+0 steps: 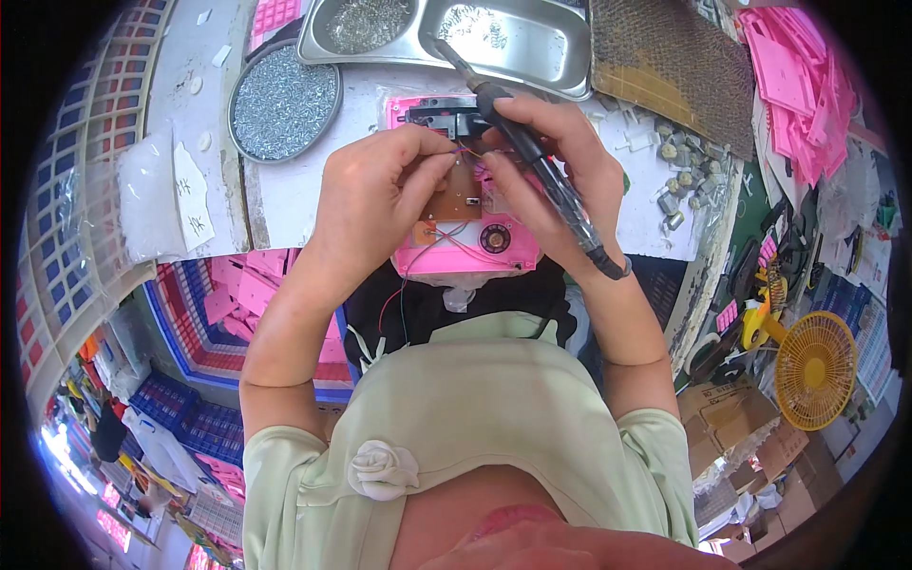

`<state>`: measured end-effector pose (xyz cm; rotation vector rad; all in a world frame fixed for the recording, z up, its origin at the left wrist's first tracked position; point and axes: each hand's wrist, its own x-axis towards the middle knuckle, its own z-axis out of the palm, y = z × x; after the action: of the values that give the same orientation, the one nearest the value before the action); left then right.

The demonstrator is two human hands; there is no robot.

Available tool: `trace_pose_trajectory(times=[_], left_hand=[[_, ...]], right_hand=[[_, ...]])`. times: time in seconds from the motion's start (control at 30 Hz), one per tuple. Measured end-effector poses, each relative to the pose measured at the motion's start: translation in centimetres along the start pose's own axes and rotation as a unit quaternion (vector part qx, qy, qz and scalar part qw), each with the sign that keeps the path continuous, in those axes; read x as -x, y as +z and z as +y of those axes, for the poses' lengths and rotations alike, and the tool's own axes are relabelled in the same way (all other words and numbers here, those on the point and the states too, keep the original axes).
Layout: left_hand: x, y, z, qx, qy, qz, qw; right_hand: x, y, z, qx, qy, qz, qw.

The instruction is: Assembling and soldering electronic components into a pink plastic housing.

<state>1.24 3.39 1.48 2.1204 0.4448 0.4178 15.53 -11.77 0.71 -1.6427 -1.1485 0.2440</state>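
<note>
Pink plastic casing (pixel 475 242), brown circuit board (pixel 459 190) with thin red wires inside, on the white desk (pixel 285 190). Left hand (pixel 375 204): fingers pinching a wire above the board. Right hand (pixel 551 180): fingers gripping a black electric screwdriver (pixel 532 157). Beyond the casing: round tray of silvery screws (pixel 283 100), steel trays (pixel 503 38).

Pale green short-sleeved top with a fabric rose at the chest, bare forearms, no gloves.
</note>
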Motion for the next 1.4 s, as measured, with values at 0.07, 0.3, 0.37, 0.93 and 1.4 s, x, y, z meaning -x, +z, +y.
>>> trace_pose_trajectory(times=[0.07, 0.3, 0.37, 0.93, 1.4], left_hand=[[0.0, 0.1, 0.7, 0.057, -0.059, -0.012, 0.997], [-0.4, 0.4, 1.0, 0.109, -0.081, -0.032, 0.990], [-0.4, 0.5, 0.9, 0.117, -0.066, -0.032, 0.990], [-1.5, 0.7, -0.4, -0.015, 0.031, -0.009, 0.999], [-1.4, 1.6, -0.2, -0.063, -0.026, -0.020, 0.997]], right_hand=[[0.1, 0.1, 0.0, -0.008, 0.022, 0.000, 1.000], [-0.1, 0.9, -0.2, -0.045, 0.030, 0.036, 0.998], [-0.1, 0.9, -0.1, -0.050, 0.030, 0.038, 0.998], [0.8, -2.8, 0.6, 0.013, -0.021, 0.090, 0.996], [3.3, -5.1, 0.2, 0.015, -0.120, -0.016, 0.992]])
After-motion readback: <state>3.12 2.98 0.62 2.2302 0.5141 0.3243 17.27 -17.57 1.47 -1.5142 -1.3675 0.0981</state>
